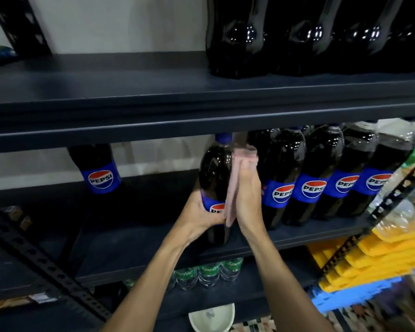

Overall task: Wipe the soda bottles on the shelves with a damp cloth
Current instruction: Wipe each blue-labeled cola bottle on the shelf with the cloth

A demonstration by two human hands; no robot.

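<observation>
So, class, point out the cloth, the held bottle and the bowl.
cloth (pixel 234 188): head view, its middle strip.
held bottle (pixel 213 171): head view, dark shoulder.
bowl (pixel 199 322): head view, inner wall.

Standing on the upper shelf (pixel 130 92), right end: row of large dark bottles (pixel 237 37). Standing on the middle shelf (pixel 141 248): lone Pepsi bottle (pixel 98 173) at left, well apart from a tight row of Pepsi bottles (pixel 312 178) at right. Standing on the lower shelf (pixel 237 293): green Sprite bottles (pixel 206 271).
</observation>
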